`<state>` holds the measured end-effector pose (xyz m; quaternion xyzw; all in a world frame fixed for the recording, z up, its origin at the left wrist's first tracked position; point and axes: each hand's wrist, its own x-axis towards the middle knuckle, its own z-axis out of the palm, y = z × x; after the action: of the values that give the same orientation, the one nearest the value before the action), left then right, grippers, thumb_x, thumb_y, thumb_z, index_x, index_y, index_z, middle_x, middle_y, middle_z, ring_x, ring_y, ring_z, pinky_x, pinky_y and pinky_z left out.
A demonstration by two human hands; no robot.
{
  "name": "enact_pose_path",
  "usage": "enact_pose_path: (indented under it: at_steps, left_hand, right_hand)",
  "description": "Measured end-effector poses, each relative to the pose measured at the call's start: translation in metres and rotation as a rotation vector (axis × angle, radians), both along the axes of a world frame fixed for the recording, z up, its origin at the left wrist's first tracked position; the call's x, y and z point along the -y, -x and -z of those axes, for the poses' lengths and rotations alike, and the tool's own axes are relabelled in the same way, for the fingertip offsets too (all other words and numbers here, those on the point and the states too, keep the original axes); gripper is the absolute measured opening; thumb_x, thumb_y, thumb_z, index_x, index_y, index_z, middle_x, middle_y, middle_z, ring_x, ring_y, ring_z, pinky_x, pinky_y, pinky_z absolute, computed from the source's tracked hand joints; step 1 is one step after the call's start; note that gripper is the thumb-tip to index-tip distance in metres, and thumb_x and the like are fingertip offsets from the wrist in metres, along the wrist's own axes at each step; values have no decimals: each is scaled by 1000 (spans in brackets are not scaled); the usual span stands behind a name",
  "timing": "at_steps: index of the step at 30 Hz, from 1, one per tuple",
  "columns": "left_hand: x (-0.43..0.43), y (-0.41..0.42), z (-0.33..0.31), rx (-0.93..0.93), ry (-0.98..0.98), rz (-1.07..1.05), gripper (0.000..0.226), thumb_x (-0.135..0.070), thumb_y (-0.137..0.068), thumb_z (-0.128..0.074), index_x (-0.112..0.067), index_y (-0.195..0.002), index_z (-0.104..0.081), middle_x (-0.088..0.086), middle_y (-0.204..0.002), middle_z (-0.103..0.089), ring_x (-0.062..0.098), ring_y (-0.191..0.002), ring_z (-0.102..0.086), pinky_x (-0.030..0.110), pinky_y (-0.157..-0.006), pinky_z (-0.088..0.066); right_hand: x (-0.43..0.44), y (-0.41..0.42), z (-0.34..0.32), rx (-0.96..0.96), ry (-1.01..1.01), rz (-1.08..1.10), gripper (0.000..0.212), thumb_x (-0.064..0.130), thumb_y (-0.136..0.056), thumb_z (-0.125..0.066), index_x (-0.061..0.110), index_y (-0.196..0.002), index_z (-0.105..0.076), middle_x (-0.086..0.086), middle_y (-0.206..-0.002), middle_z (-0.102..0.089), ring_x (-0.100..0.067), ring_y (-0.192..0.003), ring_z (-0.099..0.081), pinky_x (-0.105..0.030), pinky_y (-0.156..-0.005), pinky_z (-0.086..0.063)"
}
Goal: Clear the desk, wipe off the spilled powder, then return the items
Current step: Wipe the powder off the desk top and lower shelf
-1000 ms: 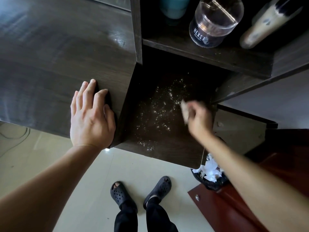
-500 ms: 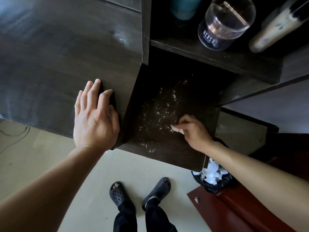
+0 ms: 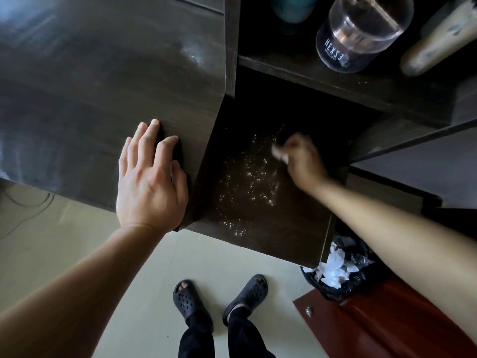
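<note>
The dark wooden tabletop (image 3: 90, 86) fills the upper left. At its right edge it drops to a lower shelf (image 3: 296, 228) of the same dark wood, and an upper shelf (image 3: 296, 71) sits behind that. Below the lower shelf's near right corner stands a bin (image 3: 317, 285) lined in black, holding crumpled white paper (image 3: 334, 267). A clear jar (image 3: 361, 32) stands on the upper shelf.

The left hand (image 3: 149, 187) lies flat at the tabletop's near right corner, fingers straight and holding nothing. The right hand (image 3: 304, 161), blurred, curls around a white wad (image 3: 280, 153) pressed to the lower shelf. The spilled powder (image 3: 247, 177) speckles the shelf's middle, from just left of the wad down towards its near edge.
</note>
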<state>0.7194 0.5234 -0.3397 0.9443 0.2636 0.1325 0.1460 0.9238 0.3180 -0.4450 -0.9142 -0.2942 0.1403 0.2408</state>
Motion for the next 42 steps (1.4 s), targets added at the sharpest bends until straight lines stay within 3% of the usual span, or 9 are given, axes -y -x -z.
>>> enact_pose_path:
  at_steps: [4, 6, 10, 17, 24, 30, 35, 38, 42]
  left_hand:
    - [0, 0, 0, 5, -5, 1, 38, -15, -91, -42, -2, -124, -54, 22, -144, -41, 38, -138, -31, 48, -116, -20]
    - [0, 0, 0, 11, -7, 2, 37, -14, -91, -43, -1, -123, -55, 22, -144, -42, 38, -138, -32, 49, -116, -20]
    - [1, 0, 0, 8, -12, 4, 36, -13, -91, -43, -2, -123, -55, 22, -144, -42, 38, -138, -32, 48, -116, -20]
    - [0, 0, -1, -4, -5, 4, 38, -16, -91, -42, -2, -124, -54, 22, -144, -41, 39, -138, -31, 50, -116, -20]
    - [1, 0, 0, 6, -13, 4, 37, -15, -91, -42, -3, -124, -54, 21, -144, -41, 38, -138, -31, 47, -117, -19]
    - [1, 1, 0, 4, -13, 8, 38, -16, -91, -42, -3, -124, -53, 21, -145, -41, 38, -139, -30, 47, -117, -19]
    - [1, 0, 1, 18, -4, 10, 37, -15, -91, -42, -2, -123, -54, 21, -144, -41, 38, -138, -31, 46, -117, -19]
    - [0, 0, 1, 21, -7, 6, 36, -14, -90, -43, -2, -122, -54, 21, -144, -41, 38, -138, -31, 46, -117, -19]
    - [0, 1, 2, 14, -10, 3, 36, -14, -91, -43, -3, -123, -54, 20, -144, -41, 37, -139, -30, 46, -117, -18]
  right_hand:
    - [14, 7, -9, -94, -69, -205, 17, 13, -91, -58, 8, -88, -74, -4, -89, -58, -16, -85, -52, -27, -75, -38]
    - [-6, -23, -9, -48, -176, 99, 21, 24, -90, -62, 20, -71, -71, 1, -74, -60, -10, -73, -54, -22, -68, -36]
    - [-45, -72, 11, -52, -180, 609, 28, 34, -87, -66, 10, -100, -74, -1, -97, -70, -11, -93, -62, -16, -76, -40]
    - [14, 67, -2, -97, -47, -252, 25, -5, -84, -63, 7, -104, -72, -9, -91, -55, -22, -88, -50, -31, -85, -42]
    - [19, -15, -9, -1, -65, 384, 25, 27, -92, -59, 8, -104, -71, -16, -108, -60, -27, -100, -58, -19, -79, -36]
    - [38, 105, 17, 50, -38, -38, 18, 6, -86, -59, 18, -95, -70, -5, -89, -52, -23, -85, -46, -33, -70, -37]
    - [60, 164, -7, -133, -28, -241, 27, 42, -80, -63, 16, -76, -64, 6, -80, -49, -8, -70, -47, -32, -67, -41]
    - [35, 97, -21, -73, -51, -10, 7, 15, -84, -67, 11, -85, -73, -4, -84, -58, -14, -74, -51, -28, -69, -37]
    - [-9, -8, -17, 72, -23, 358, 22, 24, -92, -58, 10, -102, -72, -16, -103, -64, -28, -98, -60, -26, -80, -40]
